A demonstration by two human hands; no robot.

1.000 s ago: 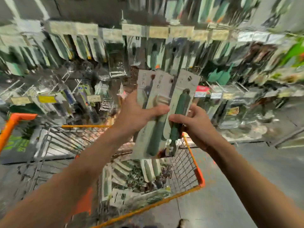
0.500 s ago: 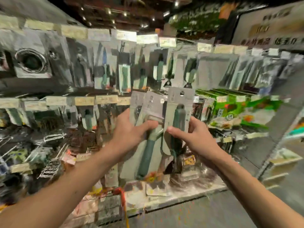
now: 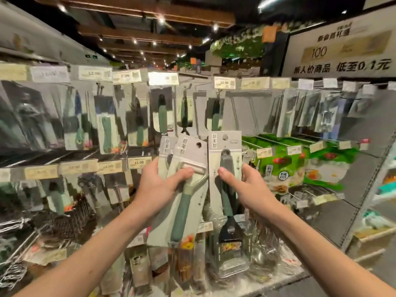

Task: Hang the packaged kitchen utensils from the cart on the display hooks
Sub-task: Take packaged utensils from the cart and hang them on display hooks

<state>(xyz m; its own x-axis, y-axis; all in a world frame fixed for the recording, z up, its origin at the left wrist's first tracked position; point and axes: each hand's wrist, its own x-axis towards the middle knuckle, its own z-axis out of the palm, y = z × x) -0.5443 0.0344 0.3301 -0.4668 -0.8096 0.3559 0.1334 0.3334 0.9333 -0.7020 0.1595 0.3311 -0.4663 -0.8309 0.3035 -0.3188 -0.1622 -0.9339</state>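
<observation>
While the left hand curls fingers and thumb round two grey cardboard packs, the front one a green-handled peeler pack tilted rightward and the rear pack mostly hidden, the right hand pinches a third grey card pack holding a dark-green-handled utensil with a black end (thumb in front, fingers behind). All three packs are held up before the shelving, just below a row of hanging utensil packs under white price tags. Green food bags sit to the right.
</observation>
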